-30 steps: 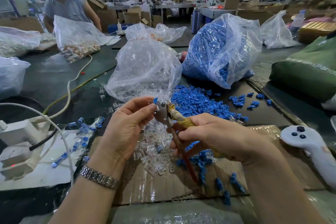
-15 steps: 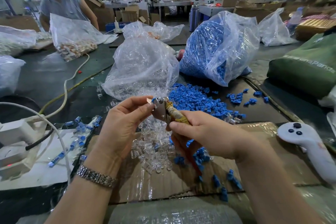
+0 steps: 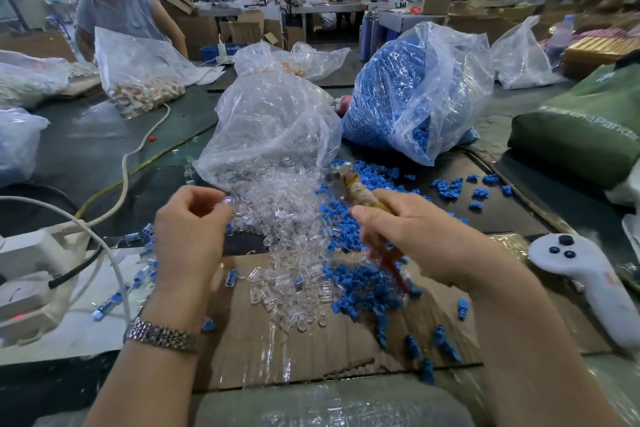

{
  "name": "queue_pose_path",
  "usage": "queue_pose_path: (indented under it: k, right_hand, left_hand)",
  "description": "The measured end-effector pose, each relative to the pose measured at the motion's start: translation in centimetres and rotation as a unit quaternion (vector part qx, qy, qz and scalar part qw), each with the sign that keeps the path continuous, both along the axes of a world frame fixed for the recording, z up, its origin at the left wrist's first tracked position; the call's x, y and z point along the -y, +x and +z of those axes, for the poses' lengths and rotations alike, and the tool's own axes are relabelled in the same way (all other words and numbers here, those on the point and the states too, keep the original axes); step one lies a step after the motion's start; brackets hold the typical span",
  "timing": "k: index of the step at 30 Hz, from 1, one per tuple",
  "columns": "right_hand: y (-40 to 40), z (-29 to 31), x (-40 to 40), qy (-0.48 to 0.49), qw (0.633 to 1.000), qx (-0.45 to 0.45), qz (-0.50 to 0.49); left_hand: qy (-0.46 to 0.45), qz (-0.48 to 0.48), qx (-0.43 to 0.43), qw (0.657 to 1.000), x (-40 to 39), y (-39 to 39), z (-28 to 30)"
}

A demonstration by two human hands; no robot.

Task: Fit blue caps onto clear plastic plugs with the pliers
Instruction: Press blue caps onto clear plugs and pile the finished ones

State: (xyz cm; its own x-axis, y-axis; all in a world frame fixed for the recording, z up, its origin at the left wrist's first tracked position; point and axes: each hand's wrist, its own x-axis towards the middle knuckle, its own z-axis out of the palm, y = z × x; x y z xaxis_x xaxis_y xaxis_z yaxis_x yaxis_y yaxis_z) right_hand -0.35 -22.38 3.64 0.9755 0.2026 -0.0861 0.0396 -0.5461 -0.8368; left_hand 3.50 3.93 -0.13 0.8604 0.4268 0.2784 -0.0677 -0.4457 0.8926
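We see the pliers [image 3: 360, 196] in the middle of the frame, their tape-wrapped handle gripped by the right hand [image 3: 412, 236], the red handle tip poking out below the palm. Half a second ago the left hand met the pliers' nose, fingertips pinching there; now the two have parted, and the left hand [image 3: 192, 236] sits at centre left, well apart from the tool. Its fingers are curled inward around something small and clear at the fingertips, too blurred for us to name. The pliers' nose is blurred too, so we cannot tell what it carries.

Between and below the hands lies the heap of clear plastic plugs [image 3: 284, 253], spilling from the clear bag [image 3: 270, 128] onto the cardboard sheet [image 3: 311, 350]. Just right of the heap, partly under the right hand, lie the loose blue caps [image 3: 367, 291], with more scattered along the dark table [image 3: 97, 149] toward the bag of blue caps [image 3: 412, 94] at upper right.

At lower left finished capped plugs [image 3: 145, 274] lie near a white power strip [image 3: 27, 274] and its cables. A white controller [image 3: 585, 284] rests at the right edge, a green bag [image 3: 581, 135] above it. At upper left another person [image 3: 117, 7] stands behind a bag of parts [image 3: 138, 80]. A metal watch [image 3: 162, 338] circles the left wrist.
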Motion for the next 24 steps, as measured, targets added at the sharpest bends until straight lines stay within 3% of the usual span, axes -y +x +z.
queue_pose_path:
  k: [2,4,8,10,15,24]
  right_hand:
    - [0.7,-0.4,0.7,-0.096,0.993,0.025,-0.07]
    - [1.5,-1.1,1.3,-0.189,0.973,0.024,-0.129]
    - [2.7,-2.8,1.8,-0.316,0.929,-0.013,-0.193]
    - [2.9,-3.4,1.8,-0.337,0.92,-0.02,-0.202]
    - [3.0,-3.9,1.3,-0.356,0.914,-0.03,-0.191]
    - [2.7,-4.0,0.8,-0.376,0.909,-0.029,-0.175]
  left_hand:
    - [0.11,0.117,-0.017,0.987,-0.9,0.2,0.2]
    - [0.189,0.154,-0.031,0.969,-1.3,0.2,0.4]
    - [0.214,-0.033,-0.079,0.973,0.0,0.1,-0.3]
    - [0.232,-0.092,-0.125,0.96,0.8,0.1,-0.7]
    - [0.276,-0.096,-0.137,0.946,2.4,0.5,-1.8]
    - [0.228,-0.102,-0.134,0.959,2.4,1.1,-1.9]
